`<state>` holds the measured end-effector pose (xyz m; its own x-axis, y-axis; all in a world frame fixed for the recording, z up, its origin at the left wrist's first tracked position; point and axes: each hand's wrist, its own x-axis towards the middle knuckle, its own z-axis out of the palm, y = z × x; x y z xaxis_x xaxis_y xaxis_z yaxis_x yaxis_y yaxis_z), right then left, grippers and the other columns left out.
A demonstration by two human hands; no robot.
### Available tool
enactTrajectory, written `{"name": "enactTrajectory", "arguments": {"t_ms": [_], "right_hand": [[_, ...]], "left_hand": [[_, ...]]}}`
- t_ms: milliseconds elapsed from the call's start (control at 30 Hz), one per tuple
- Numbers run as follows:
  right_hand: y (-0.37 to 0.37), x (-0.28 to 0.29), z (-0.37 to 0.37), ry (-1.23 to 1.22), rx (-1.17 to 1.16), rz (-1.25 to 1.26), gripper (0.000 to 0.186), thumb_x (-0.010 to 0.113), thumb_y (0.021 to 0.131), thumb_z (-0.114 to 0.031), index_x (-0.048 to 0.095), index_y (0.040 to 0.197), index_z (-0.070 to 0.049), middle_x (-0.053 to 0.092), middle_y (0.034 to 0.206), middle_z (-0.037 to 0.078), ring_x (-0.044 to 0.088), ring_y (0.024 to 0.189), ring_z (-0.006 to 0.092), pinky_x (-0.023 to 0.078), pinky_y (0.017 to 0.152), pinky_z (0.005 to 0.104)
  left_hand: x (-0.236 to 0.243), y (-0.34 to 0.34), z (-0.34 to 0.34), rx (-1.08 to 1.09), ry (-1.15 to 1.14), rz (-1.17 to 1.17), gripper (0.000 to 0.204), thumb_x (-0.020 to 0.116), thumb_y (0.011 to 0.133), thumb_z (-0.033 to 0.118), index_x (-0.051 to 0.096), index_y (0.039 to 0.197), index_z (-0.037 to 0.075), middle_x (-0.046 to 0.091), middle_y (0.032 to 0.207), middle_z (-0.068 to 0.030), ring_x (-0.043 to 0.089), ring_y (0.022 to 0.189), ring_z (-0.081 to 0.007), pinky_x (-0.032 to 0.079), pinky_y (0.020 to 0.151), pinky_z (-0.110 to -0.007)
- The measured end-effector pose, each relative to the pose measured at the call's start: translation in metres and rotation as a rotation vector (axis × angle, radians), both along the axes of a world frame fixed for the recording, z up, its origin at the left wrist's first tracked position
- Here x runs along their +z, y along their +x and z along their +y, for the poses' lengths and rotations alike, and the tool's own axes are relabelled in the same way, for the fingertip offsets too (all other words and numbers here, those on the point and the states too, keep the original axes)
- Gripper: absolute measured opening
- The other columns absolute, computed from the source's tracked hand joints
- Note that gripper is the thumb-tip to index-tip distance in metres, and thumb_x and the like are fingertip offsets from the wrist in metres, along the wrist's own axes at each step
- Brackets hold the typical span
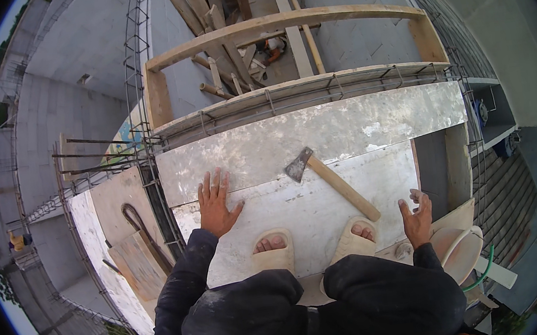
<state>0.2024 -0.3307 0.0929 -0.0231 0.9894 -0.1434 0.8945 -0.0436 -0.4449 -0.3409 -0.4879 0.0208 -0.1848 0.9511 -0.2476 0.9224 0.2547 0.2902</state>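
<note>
My left hand [218, 207] lies with fingers spread on the boards, its fingertips on the grey, plaster-stained board [316, 125] and its palm by the seam with the white board [273, 209]. A hatchet [339, 186] rests across the white board between my feet and the far board, its steel head at the far left and its wooden handle slanting toward my right sandal. My right hand [416, 217] is raised near the white board's right edge, fingers apart and loosely bent, with nothing visible in it. I squat in cream sandals [273, 252] on the white board.
Beyond the boards stands a timber frame [292, 20] with rebar along it; a person [274, 49] is below among planks. A gap [434, 166] opens at right. A white bucket [457, 252] with green hose stands lower right. Rebar cages [140, 83] flank both sides; a bent bar [140, 227] lies left.
</note>
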Motion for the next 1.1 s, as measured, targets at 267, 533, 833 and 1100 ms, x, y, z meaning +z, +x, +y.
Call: {"name": "enactTrajectory", "arguments": {"t_ms": [267, 533, 833, 1100], "right_hand": [[-0.144, -0.008, 0.16, -0.049, 0.674, -0.282, 0.108, 0.092, 0.08, -0.045, 0.038, 0.166, -0.007, 0.034, 0.171, 0.023, 0.034, 0.156, 0.0436, 0.036, 0.126, 0.0528], [-0.174, -0.041, 0.199, -0.156, 0.963, -0.502, 0.126, 0.092, 0.076, -0.057, 0.023, 0.174, -0.018, 0.018, 0.179, 0.022, 0.021, 0.164, 0.0438, 0.027, 0.13, 0.0608], [-0.172, -0.049, 0.202, -0.173, 0.984, -0.449, 0.124, 0.088, 0.079, -0.061, 0.022, 0.175, -0.019, 0.014, 0.18, 0.021, 0.017, 0.165, 0.0441, 0.024, 0.13, 0.0637], [-0.168, -0.052, 0.204, -0.183, 0.978, -0.433, 0.123, 0.087, 0.079, -0.062, 0.023, 0.175, -0.019, 0.013, 0.181, 0.021, 0.015, 0.166, 0.0439, 0.021, 0.131, 0.0636]], "left_hand": [[-0.035, -0.037, 0.03, 0.099, -0.153, 0.004, 0.123, 0.069, 0.091, 0.072, 0.006, 0.176, 0.009, -0.002, 0.182, -0.0221, -0.008, 0.166, -0.049, -0.005, 0.129, -0.07], [-0.024, -0.034, 0.038, 0.105, -0.225, -0.017, 0.135, 0.072, 0.084, 0.079, 0.005, 0.175, 0.005, -0.005, 0.182, -0.024, -0.012, 0.166, -0.0488, -0.009, 0.128, -0.07], [-0.021, -0.037, 0.039, 0.118, -0.251, -0.031, 0.136, 0.072, 0.084, 0.079, 0.006, 0.174, 0.002, -0.005, 0.181, -0.027, -0.013, 0.165, -0.0517, -0.011, 0.127, -0.071], [-0.022, -0.039, 0.04, 0.109, -0.292, -0.057, 0.144, 0.077, 0.078, 0.08, 0.003, 0.174, 0.002, -0.008, 0.18, -0.03, -0.017, 0.164, -0.0523, -0.013, 0.126, -0.07]]}}
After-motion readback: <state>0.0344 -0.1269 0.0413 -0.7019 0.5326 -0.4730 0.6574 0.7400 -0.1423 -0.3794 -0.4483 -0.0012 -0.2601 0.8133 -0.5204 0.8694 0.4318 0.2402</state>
